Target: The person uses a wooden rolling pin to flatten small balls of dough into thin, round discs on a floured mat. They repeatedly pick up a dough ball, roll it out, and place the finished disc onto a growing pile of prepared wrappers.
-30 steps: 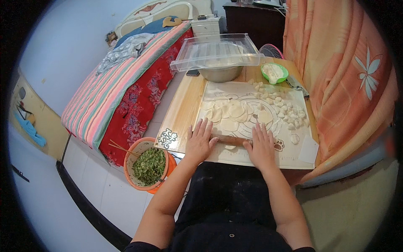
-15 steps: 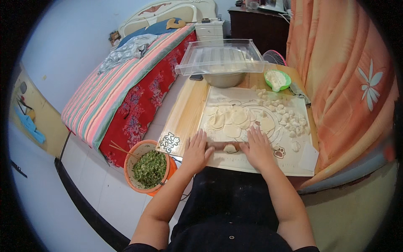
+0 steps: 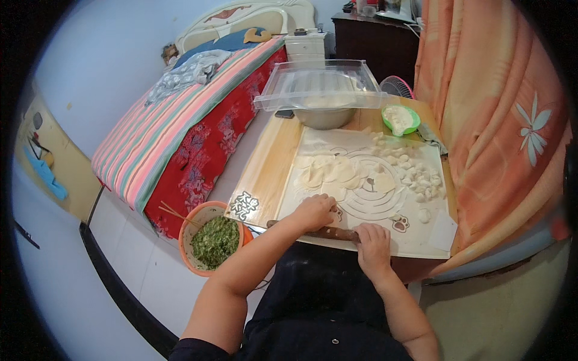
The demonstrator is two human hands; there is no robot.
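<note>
A brown wooden rolling pin (image 3: 332,233) lies along the near edge of the pale printed dough mat (image 3: 415,240). My right hand (image 3: 374,245) is closed on the pin's right end. Just beyond the pin, my left hand (image 3: 315,213) is bent over the mat with its fingers curled down; whatever is under them is hidden. Its wrist crosses above the pin's left part. Flat round dough wrappers (image 3: 330,171) overlap farther back, with one wrapper (image 3: 385,180) to their right. Several small floured dough pieces (image 3: 419,180) are scattered along the mat's right side.
A green bowl of flour (image 3: 400,120) and a metal basin (image 3: 325,118) under a clear plastic cover (image 3: 319,99) stand at the back. Left of the table, an orange tub (image 3: 184,248) holds chopped green filling (image 3: 215,243) and chopsticks (image 3: 173,210). An orange curtain (image 3: 481,150) hangs close at right.
My left hand has left the rolling pin, moving right and curling its fingers. My right hand has closed on the pin's end, and the pin has shifted nearer. The small dough piece by it is now hidden.
</note>
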